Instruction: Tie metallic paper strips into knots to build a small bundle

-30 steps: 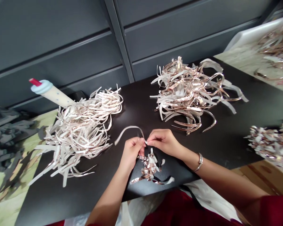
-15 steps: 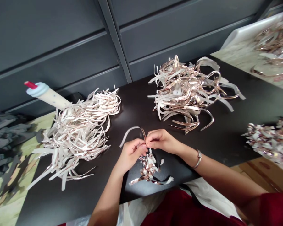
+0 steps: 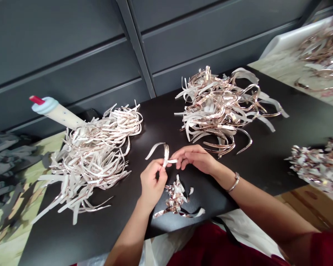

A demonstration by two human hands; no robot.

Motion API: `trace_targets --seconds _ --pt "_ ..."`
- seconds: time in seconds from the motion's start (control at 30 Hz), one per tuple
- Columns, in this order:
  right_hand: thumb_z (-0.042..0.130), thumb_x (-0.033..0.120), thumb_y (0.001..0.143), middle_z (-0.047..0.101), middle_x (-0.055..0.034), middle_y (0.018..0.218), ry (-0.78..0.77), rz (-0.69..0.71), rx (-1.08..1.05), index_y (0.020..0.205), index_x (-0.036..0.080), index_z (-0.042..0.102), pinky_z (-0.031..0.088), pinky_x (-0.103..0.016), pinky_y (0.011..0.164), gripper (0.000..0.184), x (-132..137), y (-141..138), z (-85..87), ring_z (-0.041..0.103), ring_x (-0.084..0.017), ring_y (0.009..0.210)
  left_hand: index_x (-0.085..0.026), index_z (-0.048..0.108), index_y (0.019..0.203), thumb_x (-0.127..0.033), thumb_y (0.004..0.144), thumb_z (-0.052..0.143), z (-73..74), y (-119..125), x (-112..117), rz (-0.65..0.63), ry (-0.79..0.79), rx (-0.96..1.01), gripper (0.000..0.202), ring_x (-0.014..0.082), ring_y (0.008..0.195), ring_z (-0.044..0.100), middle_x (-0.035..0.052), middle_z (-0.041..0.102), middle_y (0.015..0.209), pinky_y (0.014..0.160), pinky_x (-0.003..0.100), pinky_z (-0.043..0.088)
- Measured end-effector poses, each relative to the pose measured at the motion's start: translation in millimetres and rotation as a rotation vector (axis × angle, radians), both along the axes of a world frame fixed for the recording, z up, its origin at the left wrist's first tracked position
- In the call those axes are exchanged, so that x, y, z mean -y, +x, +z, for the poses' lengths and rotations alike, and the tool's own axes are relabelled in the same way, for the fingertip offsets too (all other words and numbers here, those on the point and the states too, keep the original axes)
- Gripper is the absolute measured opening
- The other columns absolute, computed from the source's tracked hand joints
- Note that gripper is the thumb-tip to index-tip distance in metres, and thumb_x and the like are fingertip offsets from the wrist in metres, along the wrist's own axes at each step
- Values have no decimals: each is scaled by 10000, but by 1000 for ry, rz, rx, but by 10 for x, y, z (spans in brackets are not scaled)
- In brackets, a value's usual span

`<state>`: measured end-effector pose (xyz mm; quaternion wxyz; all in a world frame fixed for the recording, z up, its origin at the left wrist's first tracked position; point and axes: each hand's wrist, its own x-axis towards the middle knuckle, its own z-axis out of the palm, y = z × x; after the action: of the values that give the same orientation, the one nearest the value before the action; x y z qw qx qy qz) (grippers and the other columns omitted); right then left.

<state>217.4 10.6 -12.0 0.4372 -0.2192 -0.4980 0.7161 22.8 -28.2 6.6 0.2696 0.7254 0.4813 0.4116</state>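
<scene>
Right hand (image 3: 195, 158) parted from foil strip (image 3: 165, 152); left hand (image 3: 153, 181) pinches it.

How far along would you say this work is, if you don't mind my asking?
Fairly early, it seems. Looking done: a mound of short crumpled pieces at right and a small heap nearer the person. In hand: one long strip, pinched by the left hand, with the right hand at its end. Left: the pale pile and the coppery pile of long strips.

Head-worn view (single camera), facing forward, down
</scene>
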Motion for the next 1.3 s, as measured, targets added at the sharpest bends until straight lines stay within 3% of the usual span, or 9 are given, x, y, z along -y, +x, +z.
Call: trace_targets --seconds 0.2,0.3,0.5,0.6,0.7,0.83,0.97,1.2,1.3 --pt "731 498 691 596 -33 764 416 -373 420 787 148 637 447 -227 580 375 105 -170 5 525 -119 658 -194 549 701 -168 838 453 -35 42 44 -39 114 -241 169 171 909 637 83 686 1030 822 284 488" --pt "652 387 810 585 -12 683 545 -453 560 691 159 621 425 -229 587 259 111 -218 24 515 -107 613 -198 555 686 -162 829 454 -49 62 61 -52 91 -213 179 174 911 646 78 691 1043 826 287 500" --pt "547 238 873 654 -23 723 433 -270 485 767 149 644 456 -222 612 170 17 -53 88 600 -119 658 -193 534 628 -185 820 491 -7 55 38 -75 -175 53 197 197 894 651 73 688 1006 776 318 528" --pt "545 206 873 641 -28 729 549 -259 528 772 144 632 454 -232 628 147 34 -55 91 591 -120 662 -174 622 812 -189 784 577 -10 22 -17 -192 -411 239 55 192 893 652 80 675 982 804 318 516" --pt "543 172 873 625 -26 731 736 -235 562 769 161 623 465 -263 682 132 101 -161 60 574 -135 708 -199 531 1188 -186 710 689 -34 3 -60 -215 -671 529 504 162 875 654 70 644 1038 788 281 516" --pt "580 133 823 603 -94 990 835 -424 551 938 168 608 489 -340 831 123 189 -301 -4 561 -192 955 -190 587 1050 -132 574 790 -57 13 -81 -119 -762 744 521 110 759 636 41 619 1032 682 205 516" --pt "511 100 854 591 -97 1137 900 -395 530 1108 201 539 471 -380 941 276 238 -330 -31 535 -203 1105 -156 614 945 -103 520 813 -54 16 -92 -97 -801 785 472 90 673 605 3 622 830 624 183 507" --pt "383 84 905 653 -54 1022 807 -335 559 1142 203 512 545 -246 758 295 221 -228 -37 651 -127 874 -126 580 833 -176 608 798 -23 -90 -110 -145 -946 701 318 160 722 680 11 610 764 616 200 517" --pt "355 62 906 631 -60 1101 774 -349 514 1145 200 503 529 -261 848 313 204 -196 -22 625 -127 1001 -165 536 1028 -179 634 785 0 -133 -118 -262 -1005 686 466 210 775 699 -3 611 742 622 216 515"
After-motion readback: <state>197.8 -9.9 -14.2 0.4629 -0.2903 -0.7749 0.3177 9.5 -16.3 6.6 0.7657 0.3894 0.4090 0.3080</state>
